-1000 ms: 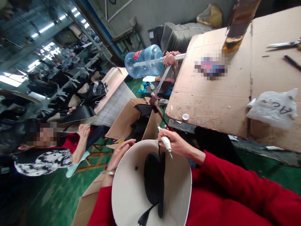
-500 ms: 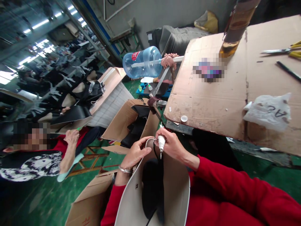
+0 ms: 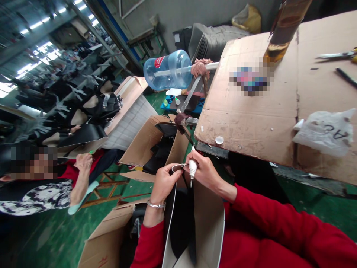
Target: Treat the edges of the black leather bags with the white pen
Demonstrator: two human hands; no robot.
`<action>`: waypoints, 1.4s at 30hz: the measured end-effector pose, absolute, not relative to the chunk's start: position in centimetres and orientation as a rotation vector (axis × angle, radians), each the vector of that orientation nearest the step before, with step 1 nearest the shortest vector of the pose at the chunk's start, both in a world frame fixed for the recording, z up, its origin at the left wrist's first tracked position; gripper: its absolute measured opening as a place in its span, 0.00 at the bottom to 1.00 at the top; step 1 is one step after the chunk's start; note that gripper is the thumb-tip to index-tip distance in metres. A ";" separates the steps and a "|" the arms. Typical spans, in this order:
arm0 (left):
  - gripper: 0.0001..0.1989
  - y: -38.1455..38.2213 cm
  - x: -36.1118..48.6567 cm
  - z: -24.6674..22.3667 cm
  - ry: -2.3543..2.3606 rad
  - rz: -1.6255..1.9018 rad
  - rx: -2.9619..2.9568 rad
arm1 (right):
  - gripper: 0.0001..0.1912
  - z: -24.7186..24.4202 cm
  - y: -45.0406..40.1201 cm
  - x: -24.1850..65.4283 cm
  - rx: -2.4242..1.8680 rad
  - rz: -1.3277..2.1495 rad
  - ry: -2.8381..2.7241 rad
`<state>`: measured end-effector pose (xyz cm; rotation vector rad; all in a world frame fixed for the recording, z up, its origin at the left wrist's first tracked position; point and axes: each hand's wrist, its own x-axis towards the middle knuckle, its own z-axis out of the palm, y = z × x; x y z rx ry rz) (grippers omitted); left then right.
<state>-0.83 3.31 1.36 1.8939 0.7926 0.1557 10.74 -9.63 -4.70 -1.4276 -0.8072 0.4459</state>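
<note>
Left hand (image 3: 164,182) pinching top edge of pale-lined piece (image 3: 209,219), right hand (image 3: 205,171) fingers curled round white narrow-tipped tube (image 3: 192,167), tips right by same edge
Piece gapes open just below fingers, black stuff (image 3: 180,223) down inside
Cardboard box (image 3: 141,143) just past fingertips, black scraps (image 3: 163,149) in it
Second box (image 3: 103,236) left of left fingers, contents too dark to tell
Tall bottle (image 3: 286,28) well off right of fingers, amber liquid (image 3: 276,52) inside

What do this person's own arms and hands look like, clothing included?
Long, plain red sleeves cover both arms, ending short of the wrists. The left hand is gloveless, with a silver-coloured bracelet at its wrist. The right hand is gloveless too.
</note>
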 end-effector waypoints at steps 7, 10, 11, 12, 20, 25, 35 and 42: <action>0.10 2.8 -0.7 0.0 0.842 0.179 1.756 | 0.10 -4.7 -9.7 12.1 -1.358 0.564 -0.893; 0.12 2.7 -0.8 -0.7 0.854 0.209 1.721 | 0.10 -4.8 -9.7 12.5 -1.364 0.582 -0.879; 0.12 2.7 -0.9 -0.9 0.860 0.213 1.724 | 0.10 -4.8 -9.7 12.6 -1.352 0.597 -0.867; 0.11 2.7 -0.9 -1.0 0.868 0.212 1.732 | 0.10 -4.9 -9.7 12.7 -1.334 0.610 -0.858; 0.14 2.4 -0.9 -0.7 0.898 0.206 1.677 | 0.08 -3.9 -9.4 12.3 -1.242 0.624 -0.746; 0.33 1.9 -1.4 0.4 0.823 0.122 1.339 | 0.09 -3.8 -9.0 12.0 -1.120 0.669 -0.618; 0.30 3.1 -2.9 -2.3 0.696 0.091 1.181 | 0.19 -5.1 -8.6 11.8 -0.976 0.811 -0.508; 0.22 2.2 -1.2 -3.8 0.799 0.230 1.221 | 0.15 -5.7 -8.6 11.1 -1.009 0.747 -0.560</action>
